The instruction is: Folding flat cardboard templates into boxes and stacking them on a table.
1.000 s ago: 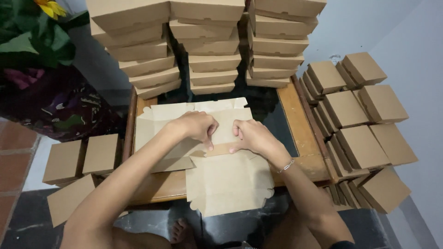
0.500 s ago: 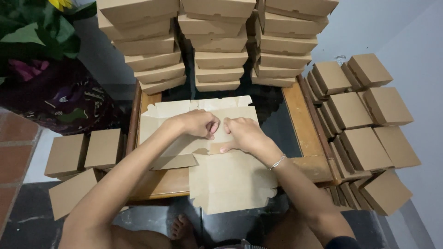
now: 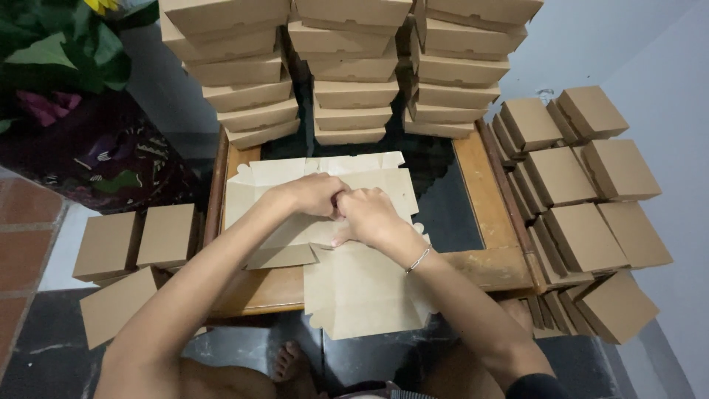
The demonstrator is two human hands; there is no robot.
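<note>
Hands meet on a flat kraft box blank [image 3: 354, 281] overhanging the wooden glass-topped table [image 3: 487, 199]: left hand [image 3: 314, 196] and right hand [image 3: 369, 216] pinch its fold; stacked boxes [image 3: 347, 74] behind.

A low wooden table [image 3: 491, 199] with a dark glass top stands in the middle, its frame worn along the near edge. Flat on it lies an unfolded brown cardboard box blank [image 3: 362, 288], its front part hanging over the near edge, with more flat blanks [image 3: 251, 185] spread underneath. At the far end three tall stacks of folded cardboard boxes [image 3: 351, 81] rest on the table. The dark tiled floor [image 3: 29, 340] carries closed brown boxes on the left [image 3: 140, 236] and a leaning row of boxes on the right [image 3: 583, 199].
</note>
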